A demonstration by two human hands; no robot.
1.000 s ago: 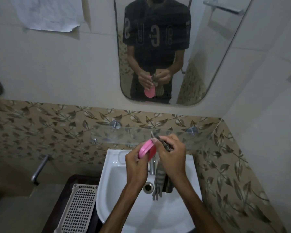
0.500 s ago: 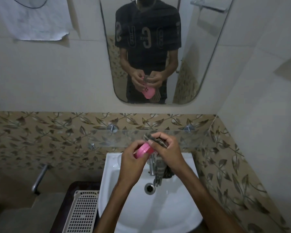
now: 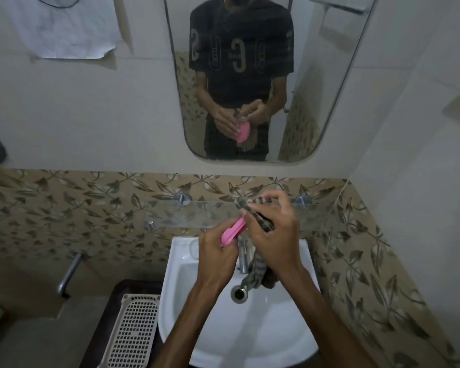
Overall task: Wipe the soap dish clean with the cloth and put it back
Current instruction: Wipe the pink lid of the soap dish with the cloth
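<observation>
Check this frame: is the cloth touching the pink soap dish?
Touching. The head view shows the right hand pressing the cloth onto the soap dish top edge.

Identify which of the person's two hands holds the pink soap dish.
The left hand grips the pink soap dish over the sink; the right hand holds the striped cloth instead.

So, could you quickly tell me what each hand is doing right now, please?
Left hand: grips the pink plastic soap dish.
Right hand: holds the grey striped cloth against the dish.
</observation>
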